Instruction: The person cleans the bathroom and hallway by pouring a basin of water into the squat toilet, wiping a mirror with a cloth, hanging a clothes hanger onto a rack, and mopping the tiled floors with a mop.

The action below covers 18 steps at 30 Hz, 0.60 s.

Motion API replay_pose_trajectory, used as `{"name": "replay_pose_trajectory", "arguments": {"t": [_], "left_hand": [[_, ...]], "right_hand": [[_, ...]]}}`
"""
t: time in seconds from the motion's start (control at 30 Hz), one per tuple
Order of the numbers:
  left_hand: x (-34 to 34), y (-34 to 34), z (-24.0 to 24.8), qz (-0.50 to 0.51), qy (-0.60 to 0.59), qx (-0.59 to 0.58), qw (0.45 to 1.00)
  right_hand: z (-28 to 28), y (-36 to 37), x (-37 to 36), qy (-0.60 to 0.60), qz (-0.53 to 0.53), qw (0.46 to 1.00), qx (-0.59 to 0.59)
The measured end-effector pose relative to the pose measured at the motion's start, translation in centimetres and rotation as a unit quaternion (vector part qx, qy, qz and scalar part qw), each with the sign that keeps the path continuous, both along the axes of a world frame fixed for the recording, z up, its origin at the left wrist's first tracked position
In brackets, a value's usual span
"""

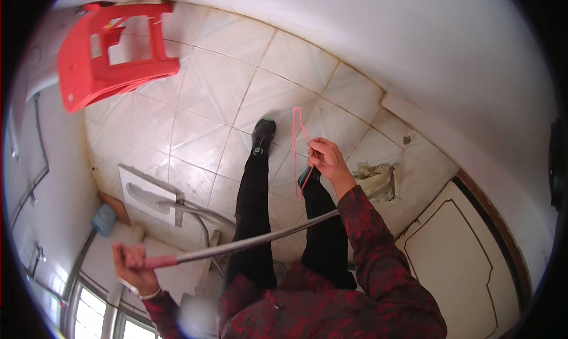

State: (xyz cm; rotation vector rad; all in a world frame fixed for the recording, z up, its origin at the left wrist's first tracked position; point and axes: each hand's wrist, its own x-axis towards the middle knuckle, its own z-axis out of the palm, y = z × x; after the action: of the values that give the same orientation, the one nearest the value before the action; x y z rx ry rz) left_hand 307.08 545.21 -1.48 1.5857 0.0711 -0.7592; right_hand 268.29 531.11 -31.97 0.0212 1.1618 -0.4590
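Note:
My left hand, with a bracelet at its wrist, is closed on the reddish end of a long grey rod. The rod, ribbed and metallic-looking, crosses in front of my legs, and its other end is hidden by my right sleeve. My right hand pinches a thin pink wire, bent into a long narrow loop that hangs above the floor beside my shoe. Whether the wire is a stretched clothes hanger I cannot tell.
Red plastic stools stand at the upper left. A white squat toilet pan is set into the tiled floor, with a blue container near it. Rumpled pale material lies right of my legs, near a door. Pipes run along the left wall.

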Motion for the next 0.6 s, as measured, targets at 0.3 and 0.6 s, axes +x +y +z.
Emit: {"name": "replay_pose_trajectory", "arguments": {"t": [0.3,0.6], "left_hand": [[-6.2,-4.0,7.0,-0.126,0.023,-0.037,0.991],[-8.7,-3.7,12.0,-0.363,0.168,-0.046,0.915]], "right_hand": [[26.0,-5.0,5.1,-0.166,0.105,0.974,-0.111],[39.5,-2.3,9.9,-0.235,0.303,0.918,-0.099]]}}
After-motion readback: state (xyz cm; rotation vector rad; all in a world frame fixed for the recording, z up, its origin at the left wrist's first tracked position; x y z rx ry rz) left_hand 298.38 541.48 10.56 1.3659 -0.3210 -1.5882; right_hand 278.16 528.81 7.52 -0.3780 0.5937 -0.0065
